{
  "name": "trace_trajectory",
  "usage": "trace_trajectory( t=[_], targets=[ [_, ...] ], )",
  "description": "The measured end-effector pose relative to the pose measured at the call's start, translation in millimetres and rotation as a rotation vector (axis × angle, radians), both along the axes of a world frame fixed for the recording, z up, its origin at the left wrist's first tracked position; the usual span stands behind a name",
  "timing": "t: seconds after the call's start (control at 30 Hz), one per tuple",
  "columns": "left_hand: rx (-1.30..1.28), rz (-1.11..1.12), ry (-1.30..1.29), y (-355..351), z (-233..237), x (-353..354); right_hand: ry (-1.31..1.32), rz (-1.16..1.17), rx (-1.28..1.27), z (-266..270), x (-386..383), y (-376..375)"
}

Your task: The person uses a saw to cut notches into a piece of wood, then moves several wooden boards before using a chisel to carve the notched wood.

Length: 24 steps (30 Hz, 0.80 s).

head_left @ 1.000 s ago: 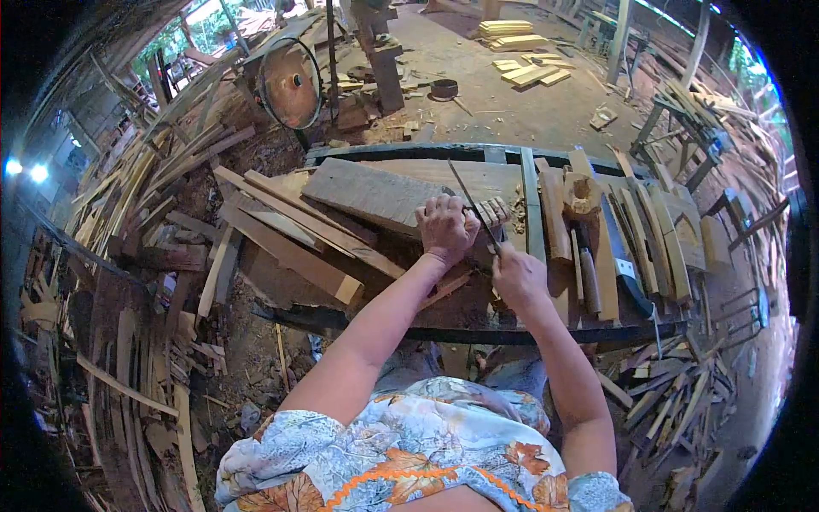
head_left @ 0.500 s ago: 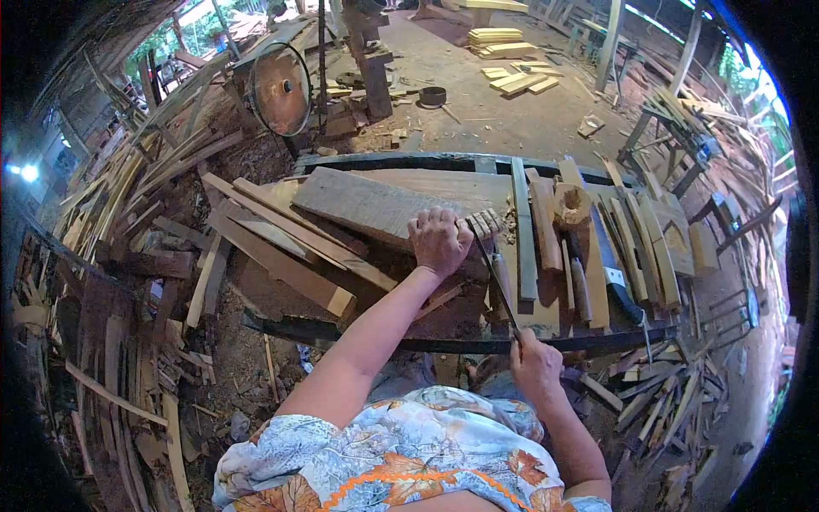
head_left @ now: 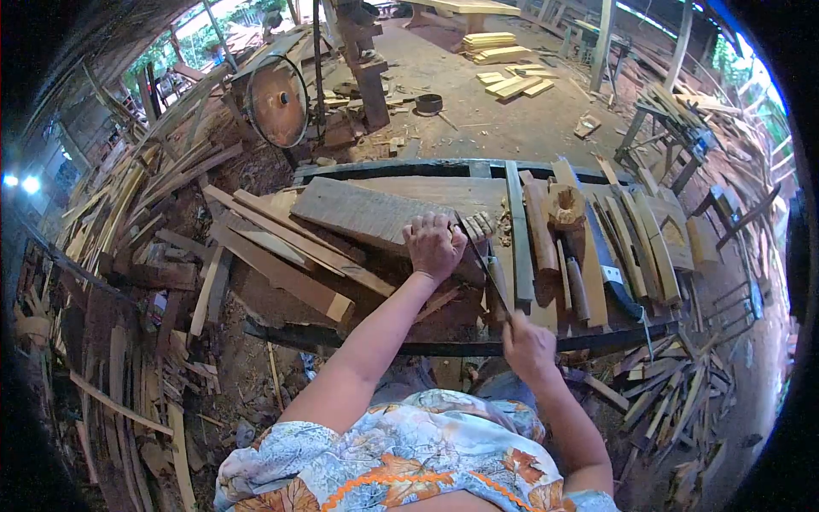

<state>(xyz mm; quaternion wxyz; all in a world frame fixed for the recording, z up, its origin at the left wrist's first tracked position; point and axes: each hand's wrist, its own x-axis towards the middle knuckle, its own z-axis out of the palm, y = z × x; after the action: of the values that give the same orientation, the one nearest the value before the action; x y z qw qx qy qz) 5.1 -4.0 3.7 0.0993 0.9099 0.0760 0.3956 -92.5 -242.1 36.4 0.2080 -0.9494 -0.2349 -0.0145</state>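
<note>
My left hand [head_left: 433, 246] is closed over the near end of a thick grey wooden board [head_left: 358, 209], gripping a small pale piece of wood with carved ridges [head_left: 479, 225] that shows beside its knuckles. How far that piece runs under the fingers is hidden. In my right hand [head_left: 529, 348] is a long, narrow, dark file [head_left: 495, 277], its handle inside my fist. The file slants up and left, and its far end lies against the ridged piece by my left hand. Below the ridged piece, a wooden-handled tool [head_left: 498, 282] lies on the bench.
On the right of the workbench [head_left: 384, 344] lie wooden strips, a handsaw [head_left: 612, 275] with a dark handle and a hollowed wooden block [head_left: 566, 205]. Several planks [head_left: 290, 273] cover its left side. Scrap wood [head_left: 128, 375] is heaped around, and a round metal disc [head_left: 277, 101] stands behind.
My right hand has pushed the file a little forward and left, so its tip reaches further past the ridged piece. My left hand keeps its grip. The view has shifted slightly.
</note>
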Motion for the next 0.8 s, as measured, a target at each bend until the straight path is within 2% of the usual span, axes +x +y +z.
trace_trajectory(
  t=[0.1, 0.2, 0.3, 0.47, 0.6, 0.7, 0.8],
  targets=[
    [-0.027, 0.015, -0.036, -2, -1, 1, 0.053, -0.039, 0.022, -3, -32, -26],
    [0.007, -0.008, -0.001, -1, 2, 0, 0.028, -0.006, 0.026, -1, -16, -22],
    [-0.002, -0.017, -0.02, 1, 0, 1, 0.056, -0.011, -0.012, 28, 22, 18],
    [-0.019, -0.007, 0.039, -2, 4, -2, -0.069, 0.004, 0.034, 2, 75, 69],
    [-0.017, -0.008, 0.018, -1, 3, -1, 0.032, -0.034, 0.026, 9, 34, 37],
    [-0.034, -0.01, -0.01, 0, -2, 2, 0.004, -0.012, 0.059, -7, -10, -13],
    [-0.046, -0.028, -0.017, -2, 0, 0, 0.019, -0.015, 0.061, -2, -23, -27]
  ],
)
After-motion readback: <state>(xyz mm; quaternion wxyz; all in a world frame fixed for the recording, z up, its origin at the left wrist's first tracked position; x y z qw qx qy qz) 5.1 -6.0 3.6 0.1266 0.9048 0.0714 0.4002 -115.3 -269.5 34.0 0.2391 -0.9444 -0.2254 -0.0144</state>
